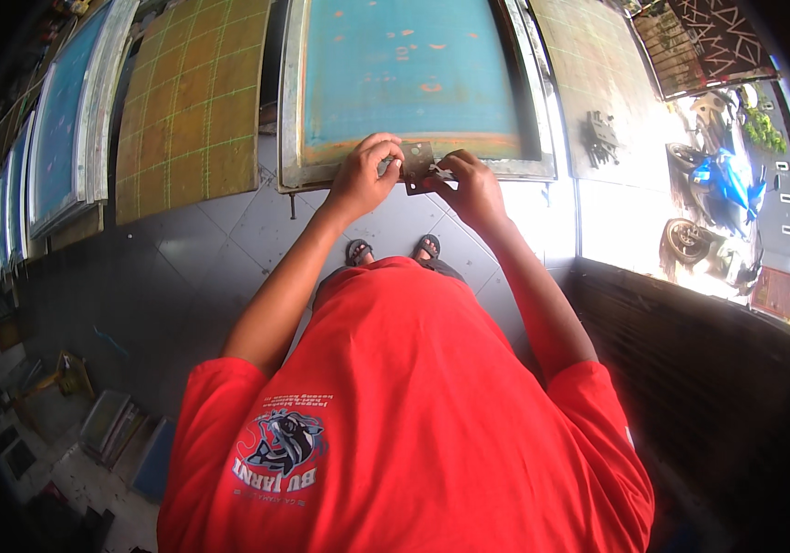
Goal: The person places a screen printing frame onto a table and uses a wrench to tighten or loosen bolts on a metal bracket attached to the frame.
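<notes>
Tiled floor (464,247) spreads below the fingers. Between the left hand (365,182) and right hand (476,191), at the near edge of a teal screen (386,97), is a brown holed plate (418,166), probably stiff, fairly light metal, best held by its sides. Right fingers pinch a small pale piece (445,173); whether the left ones grip anything, I cannot tell. Far to their right stands a blue motorbike (732,189).

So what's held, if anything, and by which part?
Can't tell for sure: left hand and right hand are at opposite side edges of a brown plate with holes; grip too small to make out.
</notes>
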Demonstrator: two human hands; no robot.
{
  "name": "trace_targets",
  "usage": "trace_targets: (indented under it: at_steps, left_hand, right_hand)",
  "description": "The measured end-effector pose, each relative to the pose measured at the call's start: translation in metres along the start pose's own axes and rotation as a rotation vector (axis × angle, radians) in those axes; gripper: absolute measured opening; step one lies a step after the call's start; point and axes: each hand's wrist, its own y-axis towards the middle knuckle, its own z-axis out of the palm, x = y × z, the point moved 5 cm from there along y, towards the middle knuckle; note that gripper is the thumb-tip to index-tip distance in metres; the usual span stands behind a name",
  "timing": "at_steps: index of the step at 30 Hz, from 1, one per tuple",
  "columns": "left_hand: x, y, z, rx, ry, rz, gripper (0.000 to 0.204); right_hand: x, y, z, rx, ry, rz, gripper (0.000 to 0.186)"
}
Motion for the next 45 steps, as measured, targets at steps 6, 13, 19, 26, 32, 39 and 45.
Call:
trace_targets:
  at_steps: [6, 13, 19, 26, 32, 39, 45]
  left_hand:
    - [0.007, 0.003, -0.004, -0.066, -0.061, 0.017, 0.011]
    - [0.034, 0.006, -0.007, -0.186, -0.306, -0.271, 0.024]
    - [0.040, 0.004, -0.019, -0.264, -0.573, -0.307, 0.017]
    - [0.041, -0.006, -0.043, -0.252, -0.225, -0.264, 0.015]
    - [-0.007, -0.003, -0.012, 0.038, 0.342, 0.047, 0.064]
    - [-0.016, 0.006, 0.034, 0.349, 0.557, 0.032, 0.095]
    - [-0.016, 0.009, 0.027, 0.322, 0.508, -0.019, 0.093]
  right_hand:
    - [-0.002, -0.002, 0.002, -0.034, 0.015, -0.121, 0.025]
    - [0.026, 0.000, 0.012, -0.084, -0.082, -0.006, 0.023]
    - [0.030, 0.003, 0.026, -0.036, -0.114, -0.048, 0.021]
    - [0.006, -0.004, 0.006, -0.107, 0.165, 0.027, 0.040]
    - [-0.064, -0.026, -0.053, -0.366, 0.088, 0.425, 0.046]
    - [-0.174, -0.041, -0.142, -0.437, -0.221, 0.570, 0.041]
    - [-0.159, -0.036, -0.128, -0.314, -0.078, 0.658, 0.042]
